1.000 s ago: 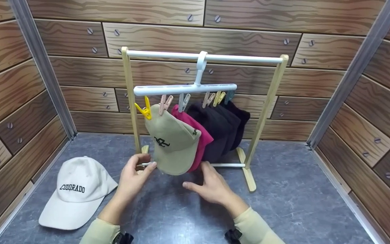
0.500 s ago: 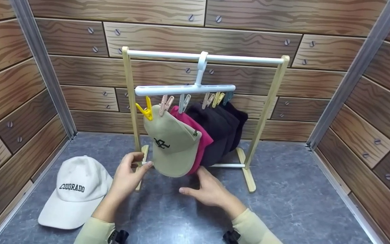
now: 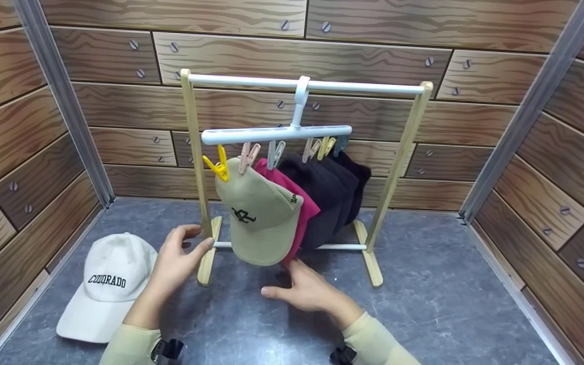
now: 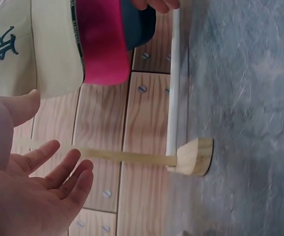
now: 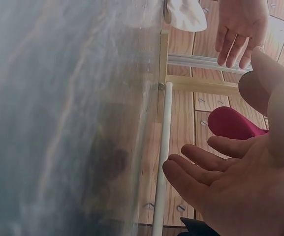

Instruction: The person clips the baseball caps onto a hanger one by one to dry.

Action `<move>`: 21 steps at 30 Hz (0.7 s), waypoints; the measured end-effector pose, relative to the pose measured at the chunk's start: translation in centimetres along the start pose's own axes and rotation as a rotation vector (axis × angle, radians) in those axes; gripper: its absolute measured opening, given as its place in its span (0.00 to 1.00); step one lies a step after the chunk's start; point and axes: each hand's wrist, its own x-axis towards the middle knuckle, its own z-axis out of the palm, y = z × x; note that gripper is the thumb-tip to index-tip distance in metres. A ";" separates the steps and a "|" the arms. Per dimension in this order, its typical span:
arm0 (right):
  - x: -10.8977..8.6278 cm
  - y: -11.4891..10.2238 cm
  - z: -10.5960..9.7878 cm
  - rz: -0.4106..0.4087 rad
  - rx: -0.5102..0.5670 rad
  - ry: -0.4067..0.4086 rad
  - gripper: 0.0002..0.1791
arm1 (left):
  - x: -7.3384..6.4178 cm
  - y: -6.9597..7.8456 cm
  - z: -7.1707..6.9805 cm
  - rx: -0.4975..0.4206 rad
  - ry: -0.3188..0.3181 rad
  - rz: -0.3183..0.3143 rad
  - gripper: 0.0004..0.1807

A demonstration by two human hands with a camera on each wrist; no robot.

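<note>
My left hand (image 3: pixel 173 261) is held open beside the lower left of a small drying rack (image 3: pixel 194 152), thumb and fingers spread and holding nothing. My right hand (image 3: pixel 307 288), also open and without anything in it, sits low in front of the hanging caps, fingertips just below the brims. A beige baseball cap (image 3: pixel 261 213) with a dark logo hangs foremost from the white clip hanger (image 3: pixel 251 135). Behind it come a pink cap (image 3: pixel 309 210) and dark caps (image 3: pixel 332 203). The left wrist view shows the palm and spread fingers (image 4: pixel 70 169) apart from the beige brim.
A white cap (image 3: pixel 114 299) lettered COLORADO lies on the grey tabletop (image 3: pixel 449 304) at left, partly behind my left forearm. A yellow clothespin (image 3: pixel 219 166) is at the hanger's left end. The rack's white lower bar (image 3: pixel 342 247) runs behind the caps. Wood-patterned walls (image 3: pixel 500 126) enclose the table.
My left hand has drawn away leftward from the beige cap, past the rack's left foot. My right hand has shifted slightly left and down. The caps have barely moved.
</note>
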 end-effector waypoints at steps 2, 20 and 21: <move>0.0 0.0 0.1 -0.012 0.006 -0.012 0.54 | 0.0 -0.1 -0.3 0.006 0.008 -0.005 0.28; 0.5 -1.4 1.7 -0.019 0.006 -0.085 0.56 | 0.3 -1.4 -4.9 0.136 0.007 -0.072 0.34; 0.5 -1.5 1.8 -0.016 0.006 -0.091 0.56 | 0.3 -1.4 -5.2 0.136 0.004 -0.083 0.35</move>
